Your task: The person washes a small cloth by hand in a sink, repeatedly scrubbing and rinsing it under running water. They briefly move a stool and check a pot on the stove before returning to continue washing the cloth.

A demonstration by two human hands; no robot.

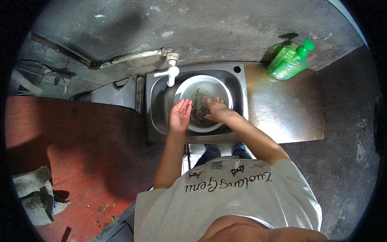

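A round white basin [229,94] of water sits in a stainless steel sink [158,106]. Dark, greenish-brown things lie under the water, too unclear to name. My left hand [180,116] is at the basin's left edge, palm turned up, fingers nearly straight, holding nothing. Over the right part of the basin is my right hand [217,109], fingers spread, with nothing seen in its grasp; whether its fingertips touch the water I cannot tell. A white plastic tap [173,72] stands above the sink's left back corner.
A green pump bottle [287,63] stands on the metal drainboard [284,106] at right, near the wall. To the left is a red-brown tabletop [90,151] with a crumpled grey cloth [33,184]. A pipe [130,59] runs along the back wall to the tap.
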